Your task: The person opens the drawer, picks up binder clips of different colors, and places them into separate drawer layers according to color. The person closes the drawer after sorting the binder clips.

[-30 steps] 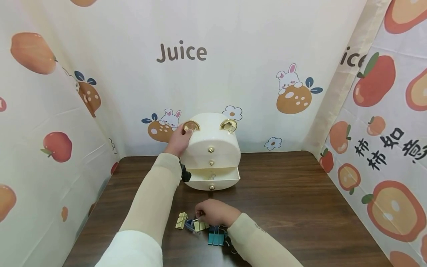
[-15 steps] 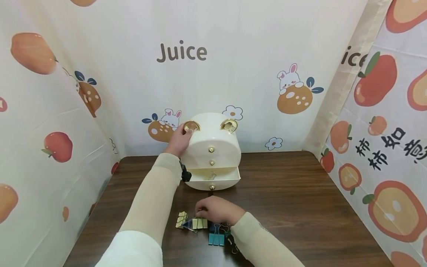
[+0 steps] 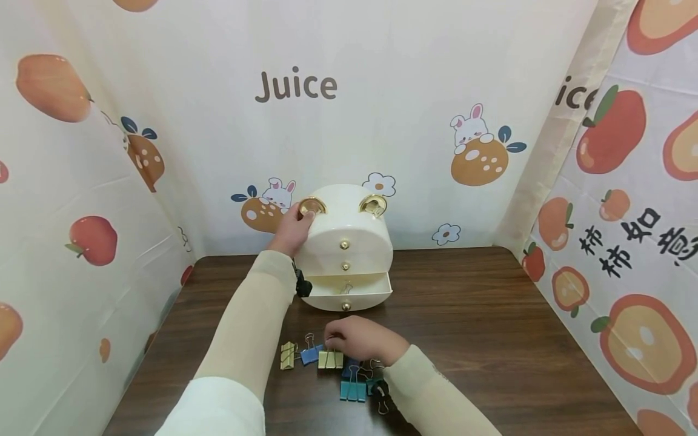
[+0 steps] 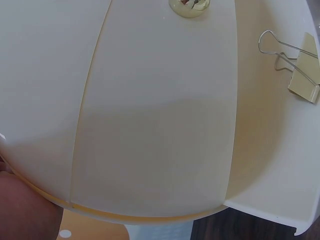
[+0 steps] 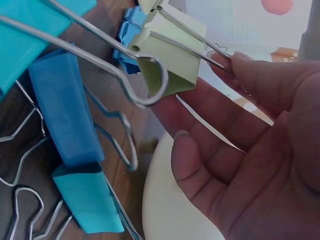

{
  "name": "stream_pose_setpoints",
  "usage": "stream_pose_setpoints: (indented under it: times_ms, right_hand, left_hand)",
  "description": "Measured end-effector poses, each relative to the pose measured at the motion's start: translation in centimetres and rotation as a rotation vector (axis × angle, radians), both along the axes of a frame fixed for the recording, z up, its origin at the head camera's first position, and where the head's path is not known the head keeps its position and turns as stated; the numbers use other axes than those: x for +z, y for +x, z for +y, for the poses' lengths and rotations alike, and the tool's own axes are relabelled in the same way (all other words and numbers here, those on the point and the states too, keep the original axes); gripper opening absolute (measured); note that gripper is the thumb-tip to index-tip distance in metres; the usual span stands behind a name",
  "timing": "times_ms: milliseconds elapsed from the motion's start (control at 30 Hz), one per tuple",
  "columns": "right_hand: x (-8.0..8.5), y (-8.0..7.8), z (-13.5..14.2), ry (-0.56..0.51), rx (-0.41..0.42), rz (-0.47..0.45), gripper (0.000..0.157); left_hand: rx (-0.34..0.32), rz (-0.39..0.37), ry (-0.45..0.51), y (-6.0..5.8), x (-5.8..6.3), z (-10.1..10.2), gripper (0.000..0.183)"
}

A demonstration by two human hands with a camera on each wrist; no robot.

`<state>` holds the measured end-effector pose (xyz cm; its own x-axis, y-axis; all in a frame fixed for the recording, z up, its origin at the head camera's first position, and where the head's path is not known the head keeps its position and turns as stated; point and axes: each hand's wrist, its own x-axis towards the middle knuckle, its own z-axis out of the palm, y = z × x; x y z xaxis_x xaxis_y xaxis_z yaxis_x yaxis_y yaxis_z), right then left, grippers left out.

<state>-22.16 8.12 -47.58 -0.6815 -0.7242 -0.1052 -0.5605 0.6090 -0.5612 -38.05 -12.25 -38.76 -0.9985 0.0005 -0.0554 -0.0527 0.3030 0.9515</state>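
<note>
My left hand (image 3: 293, 231) holds the white drawer box (image 3: 343, 212) by its left gold-rimmed ear. The box's bottom drawer (image 3: 322, 301) is pulled out, with a pale yellow binder clip (image 4: 305, 75) lying in it. Over the table, my right hand (image 3: 366, 339) pinches the wire handle of another pale yellow binder clip (image 5: 172, 60) between thumb and fingers. Around that hand lie a blue binder clip (image 3: 311, 355), a further yellow binder clip (image 3: 287, 356) and a teal binder clip (image 3: 353, 391). A darker blue binder clip (image 5: 67, 107) sits partly behind the right hand.
The dark wooden table (image 3: 463, 327) stretches to both sides of the clips. A printed fabric backdrop (image 3: 414, 72) stands behind the box and along both sides. Black clip-like pieces (image 3: 380, 392) lie beside the right sleeve.
The right hand has moved slightly up and right. The yellow clip has come apart from the small group, and the blue clip now lies separate beside it. The left hand stays on the box.
</note>
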Motion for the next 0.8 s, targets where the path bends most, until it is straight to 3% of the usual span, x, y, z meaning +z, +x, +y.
stream_pose_setpoints:
  times_ms: [200,567,800]
  right_hand:
    - [0.8,0.0,0.6,-0.016,-0.022,-0.007,0.013]
    - [2.4,-0.5,1.0,0.010,-0.048,0.085,0.014]
    - [3.7,-1.3,1.6,0.018,-0.015,0.224,0.015]
  left_hand:
    - [-0.006,-0.001,-0.012,0.0,-0.1,-0.1,0.047]
    - [-0.009,0.003,-0.012,-0.4,-0.2,0.2,0.047]
    - [-0.013,0.021,0.011,-0.3,-0.2,-0.1,0.046]
